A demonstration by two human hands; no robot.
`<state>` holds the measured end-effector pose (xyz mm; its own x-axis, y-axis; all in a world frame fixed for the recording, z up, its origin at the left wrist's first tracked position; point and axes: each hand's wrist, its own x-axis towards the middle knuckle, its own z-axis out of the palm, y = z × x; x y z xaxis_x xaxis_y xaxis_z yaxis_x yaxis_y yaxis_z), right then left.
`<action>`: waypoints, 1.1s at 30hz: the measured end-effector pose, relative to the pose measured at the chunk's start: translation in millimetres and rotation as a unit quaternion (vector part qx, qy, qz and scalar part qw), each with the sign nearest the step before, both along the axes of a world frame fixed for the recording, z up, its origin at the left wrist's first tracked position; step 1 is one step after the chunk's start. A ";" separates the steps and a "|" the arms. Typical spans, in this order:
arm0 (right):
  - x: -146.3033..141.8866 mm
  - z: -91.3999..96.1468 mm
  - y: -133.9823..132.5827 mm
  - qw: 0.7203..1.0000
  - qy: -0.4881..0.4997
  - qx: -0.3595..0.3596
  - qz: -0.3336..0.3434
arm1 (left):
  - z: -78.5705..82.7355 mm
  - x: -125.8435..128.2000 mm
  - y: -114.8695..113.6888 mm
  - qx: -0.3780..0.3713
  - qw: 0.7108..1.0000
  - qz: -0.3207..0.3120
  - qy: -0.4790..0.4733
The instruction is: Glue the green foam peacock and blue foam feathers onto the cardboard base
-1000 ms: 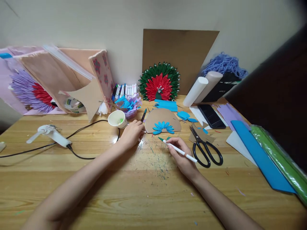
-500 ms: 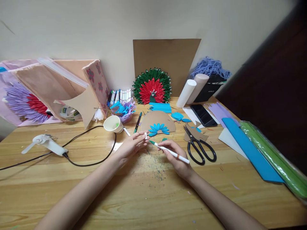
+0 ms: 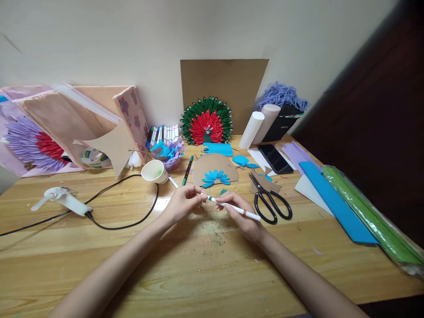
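Note:
My right hand (image 3: 240,215) is closed round a white marker pen (image 3: 243,213) with a brown band near its rear end and green near its tip. In the pinched fingers of my left hand (image 3: 187,203) is a small white pen cap (image 3: 204,195), held against the marker's green tip end. How far the cap sits over the tip is hard to make out. Just beyond my hands lies a rounded cardboard piece (image 3: 205,163) with a fan of blue paper petals (image 3: 216,178) on it. A small green cut piece (image 3: 224,192) rests beside my right fingers.
Black-handled scissors (image 3: 270,205) lie right of my right hand, near a phone (image 3: 275,159). A paper cup (image 3: 155,171), a dark pen (image 3: 187,170) and a white glue gun (image 3: 66,198) with a black cord are on the left. A green-and-red paper peacock (image 3: 207,121) stands behind.
My left hand has brought the cap to the marker's tip, and its fingers have curled in. The gap between cap and tip has closed. The view has shifted slightly.

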<state>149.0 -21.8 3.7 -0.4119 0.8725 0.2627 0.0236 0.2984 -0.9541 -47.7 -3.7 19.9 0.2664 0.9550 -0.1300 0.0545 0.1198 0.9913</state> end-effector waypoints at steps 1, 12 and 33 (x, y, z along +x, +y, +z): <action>1.7 1.3 0.3 1.000 0.001 -0.002 0.014 | 1.5 -1.5 -0.5 0.028 0.999 -0.023 0.023; 27.1 19.5 13.1 0.976 -0.145 0.159 0.043 | 12.8 1.6 -8.5 0.058 0.991 -0.064 0.103; 23.3 -17.1 35.3 0.913 -0.369 0.102 -0.141 | -14.6 -21.6 -63.4 0.210 0.914 0.039 0.345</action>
